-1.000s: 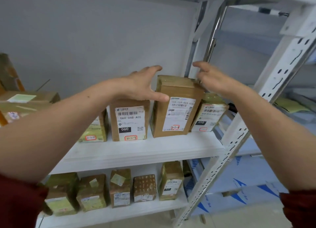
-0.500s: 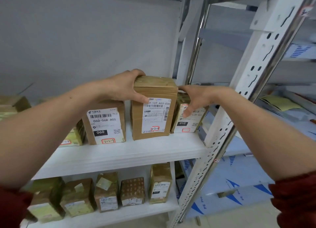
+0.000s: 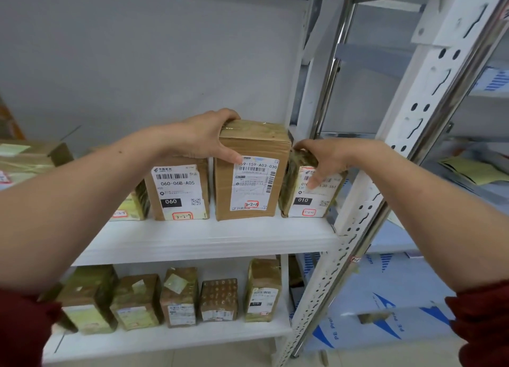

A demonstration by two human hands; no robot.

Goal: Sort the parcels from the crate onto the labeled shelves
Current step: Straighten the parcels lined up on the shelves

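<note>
Here, left hand (image 3: 209, 139) grips the cardboard box (image 3: 252, 143) — right hand (image 3: 327, 157) clasps taped parcel (image 3: 305, 202).

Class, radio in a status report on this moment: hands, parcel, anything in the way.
Left hand grips tall parcel at top. Parcel upright on upper shelf. Right hand holds 010 parcel beside it. 060 parcel close on other side.

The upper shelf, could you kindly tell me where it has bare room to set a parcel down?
Visible bare room is the front strip of the upper shelf, ahead of the row. The row itself is crowded: the 060 parcel, the tall parcel and the 010 parcel stand nearly touching, up to the white post.
</note>
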